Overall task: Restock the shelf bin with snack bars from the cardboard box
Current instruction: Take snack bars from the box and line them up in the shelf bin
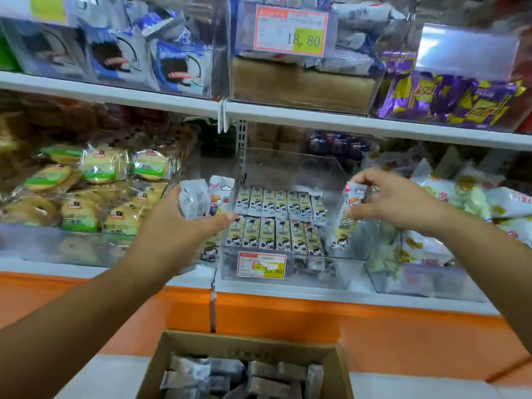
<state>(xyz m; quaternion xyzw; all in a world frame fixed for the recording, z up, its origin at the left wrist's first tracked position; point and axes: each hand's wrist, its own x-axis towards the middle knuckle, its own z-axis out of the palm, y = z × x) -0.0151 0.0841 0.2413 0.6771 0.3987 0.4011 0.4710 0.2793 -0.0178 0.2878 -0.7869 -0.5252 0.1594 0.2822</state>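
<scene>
A clear shelf bin [288,269] stands on the lower shelf with two rows of snack bars [277,217] lined up inside. My left hand [172,228] grips a bunch of wrapped snack bars [201,201] just left of the bin. My right hand [400,201] pinches one snack bar [347,217] by its top end, hanging upright at the bin's right wall. An open cardboard box [250,349] with several more wrapped bars sits below, at the bottom centre.
Clear bins of round green-labelled cakes [95,197] stand to the left and white-wrapped pastries [460,214] to the right. The upper shelf [316,116] overhangs the bin, carrying more bins and a price tag [290,30]. An orange ledge [345,326] runs beneath.
</scene>
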